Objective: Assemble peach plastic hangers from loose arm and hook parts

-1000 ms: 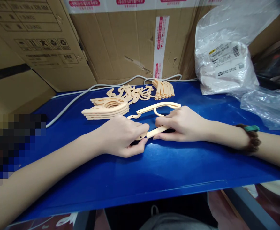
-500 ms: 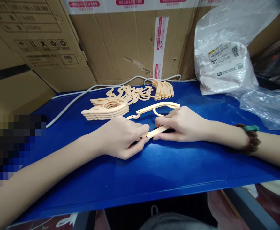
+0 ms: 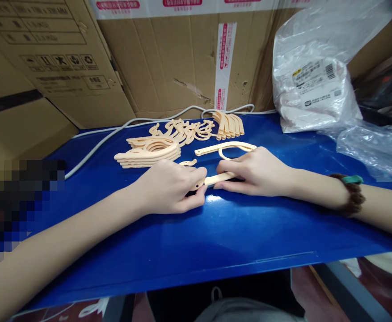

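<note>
My right hand [image 3: 254,172] is closed around a cream plastic folding hanger [image 3: 239,145], with its long upper arm reaching left and a curved hook part below it. A lower bar [image 3: 220,178] of the same hanger comes out between the fingertips. My left hand [image 3: 172,188] pinches a cream hanger piece [image 3: 197,184] with a dark hole, mostly covered by the fingers. That piece meets the bar's left end. Another tip of the left-hand piece shows above the knuckles, apart from the upper arm. Left of it lies a stack of cream hangers [image 3: 149,156].
Behind the hands lie loose cream hooks [image 3: 184,130] and a row of curved hanger arms [image 3: 229,125] on the blue table [image 3: 236,232]. A white cable [image 3: 98,154] runs along the back. Cardboard boxes [image 3: 175,58] stand behind, and a plastic bag [image 3: 313,89] sits at the right.
The upper arm's left end has come away from the left-hand piece, leaving a gap. The lower bar and my left hand have shifted slightly upward in view.
</note>
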Demonstrator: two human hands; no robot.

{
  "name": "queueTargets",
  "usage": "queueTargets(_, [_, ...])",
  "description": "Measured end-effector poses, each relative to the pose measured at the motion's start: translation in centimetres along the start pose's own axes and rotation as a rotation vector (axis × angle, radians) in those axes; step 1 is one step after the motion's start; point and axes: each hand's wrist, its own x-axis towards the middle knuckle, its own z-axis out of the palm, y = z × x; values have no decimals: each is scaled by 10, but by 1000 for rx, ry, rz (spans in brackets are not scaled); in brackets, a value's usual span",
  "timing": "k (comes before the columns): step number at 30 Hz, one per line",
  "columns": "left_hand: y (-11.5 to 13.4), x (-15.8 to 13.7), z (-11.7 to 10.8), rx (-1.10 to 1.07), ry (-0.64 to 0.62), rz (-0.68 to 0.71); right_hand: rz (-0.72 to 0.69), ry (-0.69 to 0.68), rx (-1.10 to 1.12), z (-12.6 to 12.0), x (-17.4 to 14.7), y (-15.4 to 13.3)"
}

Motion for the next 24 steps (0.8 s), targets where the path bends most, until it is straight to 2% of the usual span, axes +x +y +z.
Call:
queueTargets(7, [1,1,-1,58,59,-34,38,101,40,-3,-2,0])
queueTargets(10, [1,1,-1,90,59,-78,24,161,51,-7,-1,0])
queueTargets(14, [0,1,-1,124,35,-121,26,176,-16,-11,1,1])
queueTargets(20, [1,1,-2,139,17,-153,98,210,-59,-16,1,9])
queueTargets(24, [2,1,-5,116,27,-155,193,224,-85,-19,2,20])
